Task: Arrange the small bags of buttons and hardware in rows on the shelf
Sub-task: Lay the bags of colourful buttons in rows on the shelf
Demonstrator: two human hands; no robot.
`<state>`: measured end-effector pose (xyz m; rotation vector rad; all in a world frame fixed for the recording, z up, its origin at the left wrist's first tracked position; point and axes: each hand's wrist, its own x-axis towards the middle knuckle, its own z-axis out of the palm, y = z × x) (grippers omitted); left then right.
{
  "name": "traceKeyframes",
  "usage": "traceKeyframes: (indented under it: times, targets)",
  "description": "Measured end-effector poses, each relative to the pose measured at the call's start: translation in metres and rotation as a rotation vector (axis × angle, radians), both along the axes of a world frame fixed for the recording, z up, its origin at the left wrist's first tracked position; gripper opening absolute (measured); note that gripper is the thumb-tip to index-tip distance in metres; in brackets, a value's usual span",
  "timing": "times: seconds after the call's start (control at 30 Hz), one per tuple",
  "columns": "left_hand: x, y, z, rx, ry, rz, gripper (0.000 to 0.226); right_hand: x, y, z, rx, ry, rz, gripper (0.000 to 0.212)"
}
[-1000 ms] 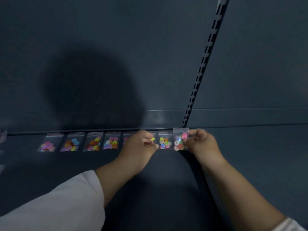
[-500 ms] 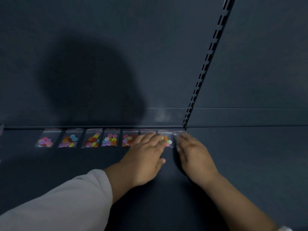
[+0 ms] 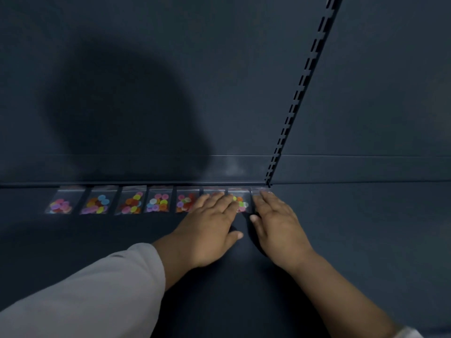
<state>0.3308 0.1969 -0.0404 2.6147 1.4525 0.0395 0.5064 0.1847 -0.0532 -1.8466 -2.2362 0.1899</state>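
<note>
Eight bags (image 3: 158, 202) of coloured buttons now lie flat in one row along the back edge of the shelf (image 3: 366, 240), close against the back panel (image 3: 146, 93). A second ago the last bag (image 3: 260, 190), at the right end of that row, was held up off the shelf, pinched between the fingers of both hands. It has since been laid down, and only its top strip shows past the fingers. The right hand (image 3: 275, 220) lies over it palm down, fingers straight and close together, gripping nothing and, as far as I can judge, pressing the bag flat. The left hand (image 3: 210, 223) is likewise flat with straight fingers, covering most of the sixth bag and the near edge of the seventh. Half a second ago both hands lay much the same, so the placing looks finished and this is only smoothing. The row reaches the foot of the slotted upright (image 3: 300, 89), so I judge this back row full. Any further bags would likely start a second row nearer the shelf's front edge.
</note>
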Motion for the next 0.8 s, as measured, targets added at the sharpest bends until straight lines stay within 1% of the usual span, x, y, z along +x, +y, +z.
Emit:
traceKeyframes:
  times: [0.2,0.33,0.47,0.63,0.7,0.73,0.8]
  targets:
    - [-0.04,-0.002,0.011,0.028,-0.064,0.131,0.068,-0.036,0.007,0.014,0.026,0.011,0.095,0.051]
    - [-0.073,-0.008,0.015,0.031,-0.024,0.236,0.067,-0.072,0.012,0.016,0.027,0.011,0.167,0.051]
    - [-0.112,-0.017,0.013,0.027,-0.014,0.299,0.066,-0.113,0.012,0.014,0.0,0.016,0.256,0.051]
    - [-0.162,-0.027,0.009,0.085,0.009,0.397,0.065,-0.168,0.01,0.013,-0.042,-0.005,0.372,0.053]
    - [-0.181,-0.03,0.007,0.113,-0.002,0.431,0.069,-0.189,0.009,0.012,-0.051,0.003,0.401,0.053]
    - [-0.189,-0.032,0.007,0.126,0.005,0.443,0.072,-0.199,0.008,0.012,-0.055,0.005,0.417,0.053]
    - [-0.207,-0.033,0.005,0.137,0.041,0.472,0.071,-0.218,0.007,0.011,-0.068,-0.009,0.444,0.053]
